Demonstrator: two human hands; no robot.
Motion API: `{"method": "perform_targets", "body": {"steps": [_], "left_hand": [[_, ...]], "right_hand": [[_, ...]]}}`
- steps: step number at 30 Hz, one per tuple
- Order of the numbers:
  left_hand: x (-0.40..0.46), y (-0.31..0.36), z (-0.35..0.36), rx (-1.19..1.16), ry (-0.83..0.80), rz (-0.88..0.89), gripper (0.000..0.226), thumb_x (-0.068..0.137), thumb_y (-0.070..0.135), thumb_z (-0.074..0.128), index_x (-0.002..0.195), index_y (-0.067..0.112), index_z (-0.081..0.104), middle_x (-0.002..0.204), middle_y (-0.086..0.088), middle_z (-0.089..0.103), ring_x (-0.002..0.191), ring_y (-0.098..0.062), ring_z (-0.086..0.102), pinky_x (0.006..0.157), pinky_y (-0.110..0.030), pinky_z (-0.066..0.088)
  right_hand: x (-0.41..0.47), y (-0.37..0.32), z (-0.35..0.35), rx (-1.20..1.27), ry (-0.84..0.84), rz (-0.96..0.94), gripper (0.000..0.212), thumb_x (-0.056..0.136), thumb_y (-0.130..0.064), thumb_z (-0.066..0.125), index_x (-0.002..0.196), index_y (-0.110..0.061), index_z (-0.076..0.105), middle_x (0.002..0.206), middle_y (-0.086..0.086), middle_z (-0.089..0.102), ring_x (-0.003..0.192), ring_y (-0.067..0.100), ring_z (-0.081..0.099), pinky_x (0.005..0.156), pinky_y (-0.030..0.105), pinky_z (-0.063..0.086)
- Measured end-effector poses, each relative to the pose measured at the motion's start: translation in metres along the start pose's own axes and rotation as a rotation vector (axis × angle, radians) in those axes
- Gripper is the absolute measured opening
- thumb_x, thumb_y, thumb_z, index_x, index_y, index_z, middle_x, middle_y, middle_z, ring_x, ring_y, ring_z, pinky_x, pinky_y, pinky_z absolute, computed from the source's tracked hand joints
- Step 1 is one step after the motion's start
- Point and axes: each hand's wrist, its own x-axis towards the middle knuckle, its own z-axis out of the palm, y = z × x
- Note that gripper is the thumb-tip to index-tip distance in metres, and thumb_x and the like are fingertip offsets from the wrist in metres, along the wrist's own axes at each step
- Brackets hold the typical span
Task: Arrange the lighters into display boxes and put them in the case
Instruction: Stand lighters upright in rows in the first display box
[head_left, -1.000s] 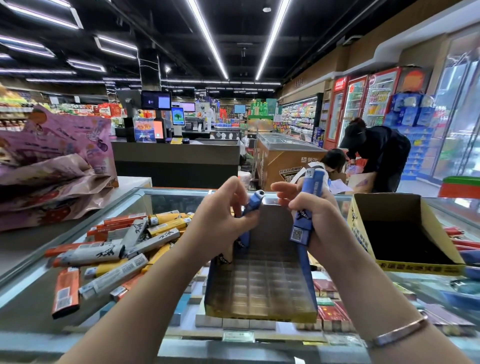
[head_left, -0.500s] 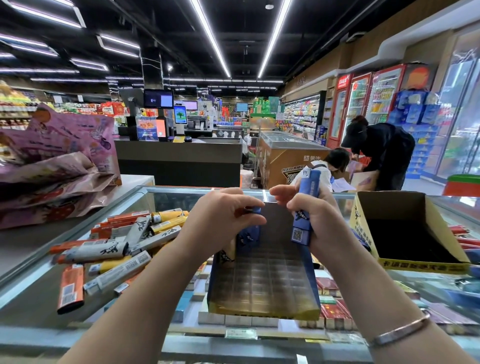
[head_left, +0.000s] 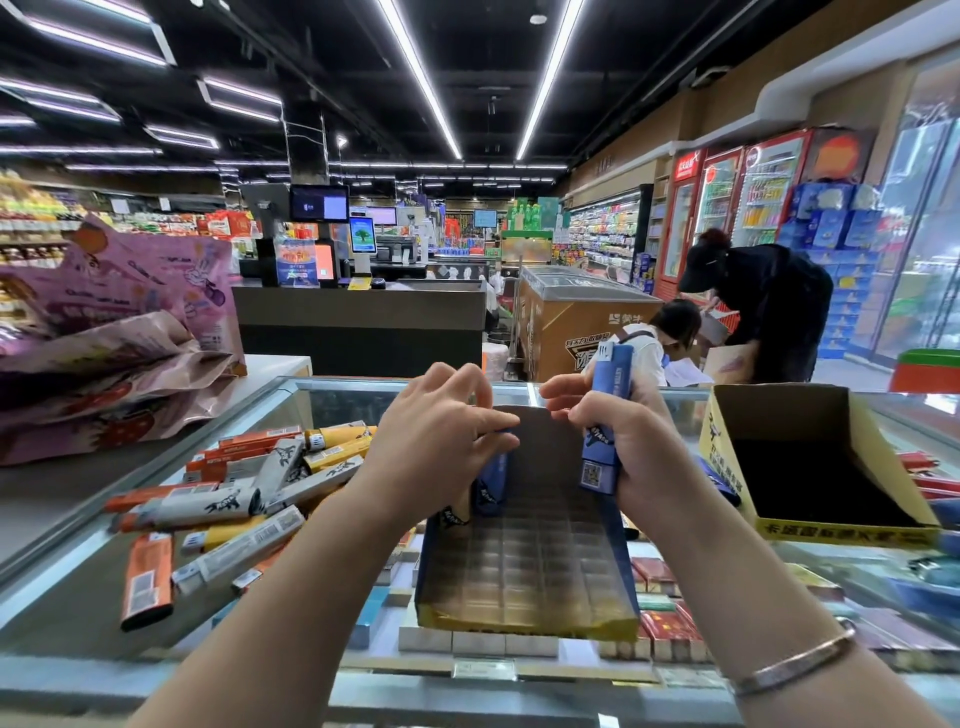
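Display box (head_left: 524, 577): blue walls, yellow near rim, gridded tray inside, stood centre on glass case (head_left: 78, 582). Left hand (head_left: 441, 447) pinched blue lighter (head_left: 491, 480), set upright at tray's far-left corner. Right hand (head_left: 631, 447) gripped bundle of blue lighters (head_left: 605, 415), upright above box's right wall. Loose orange, grey, yellow lighters (head_left: 228, 499) heaped left.

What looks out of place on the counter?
The loose lighters lie jumbled on the glass counter at mixed angles, unsorted. The blue display box is nearly empty; the yellow box looks empty too.
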Motion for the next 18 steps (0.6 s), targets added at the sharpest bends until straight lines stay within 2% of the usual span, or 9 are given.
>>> {"method": "perform_targets", "body": {"steps": [2,4,7,10,13,15,18], "left_hand": [[0.0,-0.002,-0.002,-0.045,-0.056,-0.015,0.026,0.09,0.039,0.056,0.113,0.036,0.066,0.095,0.014,0.05,0.093,-0.007,0.033,0.08,-0.029,0.035],[0.0,-0.003,-0.005,-0.1,-0.055,-0.012,0.025,0.088,0.031,0.061,0.112,0.033,0.067,0.09,0.018,0.05,0.094,-0.007,0.037,0.08,-0.033,0.041],[-0.001,-0.001,-0.009,-0.136,0.037,0.002,0.016,0.079,0.021,0.073,0.094,0.027,0.074,0.082,0.018,0.054,0.092,-0.011,0.046,0.073,-0.04,0.048],[0.0,0.001,-0.012,-0.139,0.042,-0.004,0.009,0.078,0.02,0.073,0.084,0.026,0.076,0.077,0.02,0.055,0.09,-0.011,0.049,0.073,-0.042,0.049],[0.001,0.001,-0.014,-0.122,0.008,-0.031,0.016,0.08,0.028,0.061,0.086,0.03,0.075,0.073,0.026,0.051,0.093,-0.008,0.048,0.082,-0.038,0.044],[0.0,0.003,-0.016,-0.119,0.004,-0.055,0.025,0.078,0.031,0.052,0.088,0.033,0.075,0.075,0.025,0.056,0.094,-0.007,0.048,0.085,-0.035,0.041],[-0.002,0.007,-0.015,-0.133,0.095,-0.071,0.027,0.079,0.024,0.055,0.098,0.032,0.071,0.081,0.022,0.062,0.094,-0.008,0.05,0.083,-0.032,0.04]], "right_hand": [[0.0,0.0,0.0,0.016,0.002,-0.007,0.028,0.07,0.017,0.048,0.073,-0.011,0.052,0.075,0.009,0.063,0.073,0.023,0.055,0.08,0.04,0.045],[0.001,0.0,0.0,0.028,-0.032,-0.005,0.021,0.061,0.009,0.052,0.068,-0.011,0.051,0.071,0.009,0.057,0.064,0.02,0.051,0.069,0.035,0.043],[0.003,0.001,-0.003,0.035,-0.072,-0.008,0.02,0.056,0.003,0.052,0.07,-0.01,0.048,0.066,0.009,0.051,0.058,0.019,0.048,0.063,0.033,0.042],[0.004,0.002,-0.004,0.068,-0.093,-0.006,0.023,0.056,0.005,0.051,0.073,-0.009,0.045,0.061,0.006,0.048,0.053,0.017,0.045,0.058,0.033,0.039],[0.004,0.002,-0.003,0.114,-0.13,0.021,0.025,0.055,0.006,0.049,0.075,-0.008,0.043,0.059,0.004,0.046,0.049,0.017,0.042,0.052,0.031,0.038],[0.003,0.001,-0.003,0.162,-0.191,0.055,0.027,0.055,0.006,0.047,0.078,-0.009,0.043,0.059,0.004,0.044,0.049,0.017,0.041,0.05,0.03,0.038],[0.001,0.001,-0.004,0.262,-0.315,0.106,0.034,0.059,0.006,0.043,0.089,-0.01,0.044,0.062,0.005,0.043,0.051,0.016,0.04,0.046,0.027,0.037]]}}
